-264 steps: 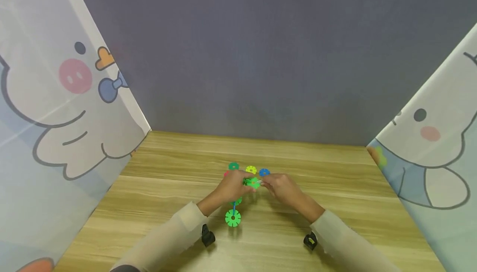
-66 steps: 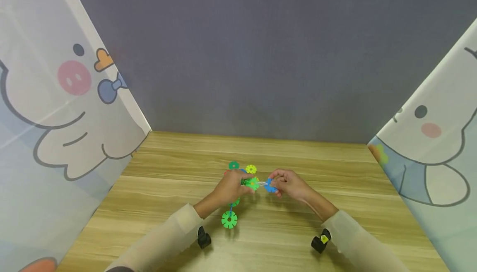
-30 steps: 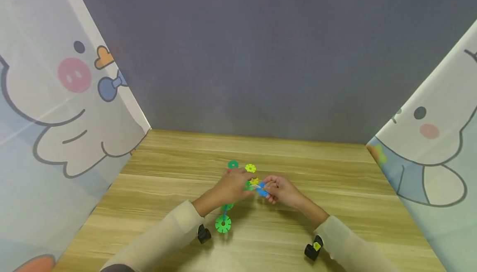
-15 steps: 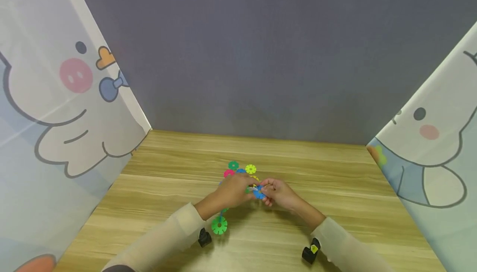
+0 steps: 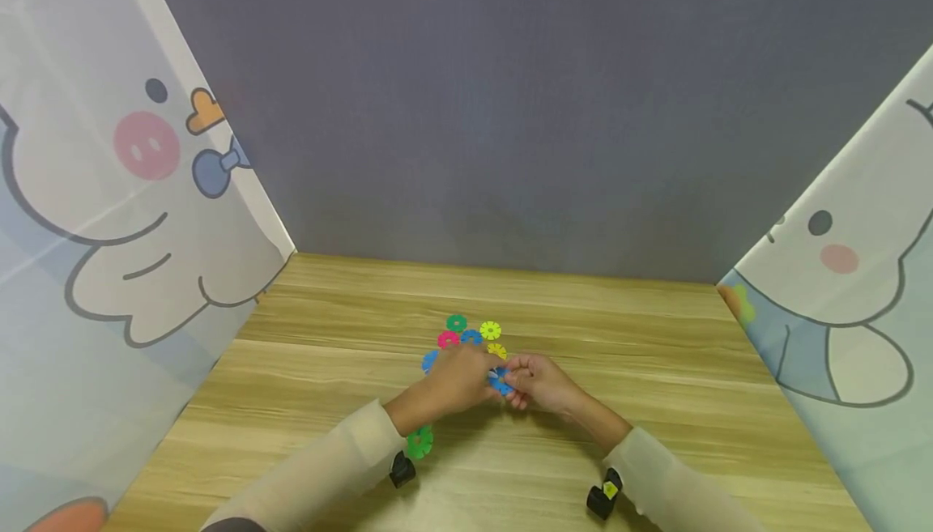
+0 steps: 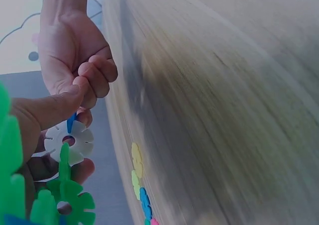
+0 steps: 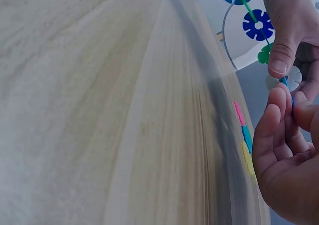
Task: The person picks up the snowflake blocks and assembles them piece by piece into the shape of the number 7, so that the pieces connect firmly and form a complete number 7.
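My left hand (image 5: 461, 378) grips a chain of slotted plastic flower discs. In the left wrist view its thumb and fingers hold the chain around a white disc (image 6: 83, 144), with a green disc (image 6: 83, 203) slotted into it. My right hand (image 5: 545, 388) pinches a blue disc (image 5: 499, 386) between thumb and fingertips, its edge at the white disc's rim. The rest of the chain runs past my left hand: a dark blue disc (image 7: 250, 30) shows in the right wrist view, and a green disc (image 5: 424, 449) hangs near my left sleeve.
Behind my hands, loose discs lie on the wooden table (image 5: 692, 402): dark green (image 5: 449, 324), pink (image 5: 442, 342), blue (image 5: 470, 335), yellow-green (image 5: 491, 324) and yellow (image 5: 497, 346). A grey panel (image 5: 474, 111) stands at the back, with cartoon-printed panels on both sides.
My right hand has taken the blue disc from the back of the table and brought it left to the white disc. The chain's near green disc has swung left, and both hands are close together.
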`<move>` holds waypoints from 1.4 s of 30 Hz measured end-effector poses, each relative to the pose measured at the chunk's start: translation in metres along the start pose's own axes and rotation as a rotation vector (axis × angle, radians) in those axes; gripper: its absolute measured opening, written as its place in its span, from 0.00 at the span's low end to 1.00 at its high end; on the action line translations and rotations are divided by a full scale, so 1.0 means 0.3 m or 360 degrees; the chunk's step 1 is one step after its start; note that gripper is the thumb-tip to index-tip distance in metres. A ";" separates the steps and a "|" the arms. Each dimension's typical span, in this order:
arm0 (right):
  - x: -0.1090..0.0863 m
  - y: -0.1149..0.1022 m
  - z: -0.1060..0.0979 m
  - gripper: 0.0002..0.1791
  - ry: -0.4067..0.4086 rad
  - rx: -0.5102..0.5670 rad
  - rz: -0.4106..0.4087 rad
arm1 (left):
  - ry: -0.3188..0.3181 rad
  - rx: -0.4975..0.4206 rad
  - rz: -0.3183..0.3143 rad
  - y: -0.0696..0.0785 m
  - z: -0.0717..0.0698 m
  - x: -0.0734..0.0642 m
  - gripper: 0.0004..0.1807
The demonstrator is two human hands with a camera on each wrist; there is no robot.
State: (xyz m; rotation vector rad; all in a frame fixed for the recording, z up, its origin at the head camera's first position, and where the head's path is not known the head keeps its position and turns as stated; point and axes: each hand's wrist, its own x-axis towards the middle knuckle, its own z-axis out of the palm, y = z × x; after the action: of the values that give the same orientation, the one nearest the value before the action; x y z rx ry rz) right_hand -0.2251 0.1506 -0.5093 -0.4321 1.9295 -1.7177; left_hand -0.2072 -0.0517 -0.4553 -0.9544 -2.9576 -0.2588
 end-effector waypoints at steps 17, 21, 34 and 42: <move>0.035 -0.035 -0.027 0.10 0.0154 -0.0337 -0.0005 | 0.0007 0.0003 -0.0039 -0.046 -0.001 -0.046 0.25; 0.063 -0.038 -0.036 0.07 0.0261 -0.0696 -0.0126 | 0.0004 0.0034 -0.0029 -0.053 0.002 -0.058 0.25; 0.143 -0.001 -0.019 0.18 0.0430 -0.1491 -0.0313 | 0.0037 -0.0010 -0.0035 -0.063 0.001 -0.061 0.26; 0.155 -0.002 0.001 0.19 0.0468 -0.1561 -0.0231 | -0.0003 -0.0054 -0.0074 -0.067 -0.002 -0.054 0.26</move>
State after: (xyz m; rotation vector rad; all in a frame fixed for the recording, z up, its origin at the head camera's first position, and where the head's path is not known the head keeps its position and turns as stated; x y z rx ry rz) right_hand -0.2630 0.1246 -0.5163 -0.6882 2.9455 -0.8056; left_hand -0.2058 -0.0773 -0.4588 -0.8912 -2.9894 -0.3101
